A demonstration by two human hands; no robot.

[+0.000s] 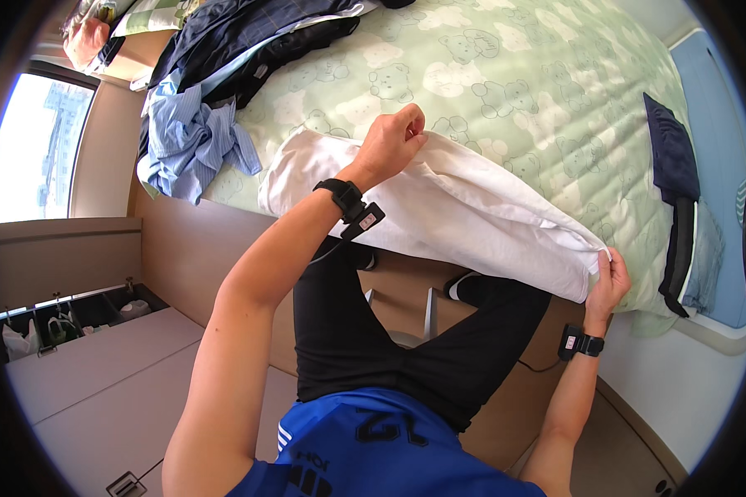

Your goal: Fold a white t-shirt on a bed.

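Note:
A white cloth garment point(472, 211), perhaps a pair of trousers, lies lengthwise along the near edge of the bed and hangs a little over it. My left hand point(388, 146) has its fingers curled and pinches the garment's far edge near the middle. At the right end, my right hand point(609, 286) grips the narrow end of the cloth between thumb and fingers. Loose folds run along the upper side between the two hands. Under the cloth is a green bedsheet point(522, 93) with a bear print.
A crumpled blue striped shirt point(186, 136) and a pile of dark clothes point(242, 37) lie at the bed's left. Folded navy clothing point(671, 149) and folded denim point(705, 261) rest at the right edge. Left of me, an open storage compartment point(102, 314) holds bags.

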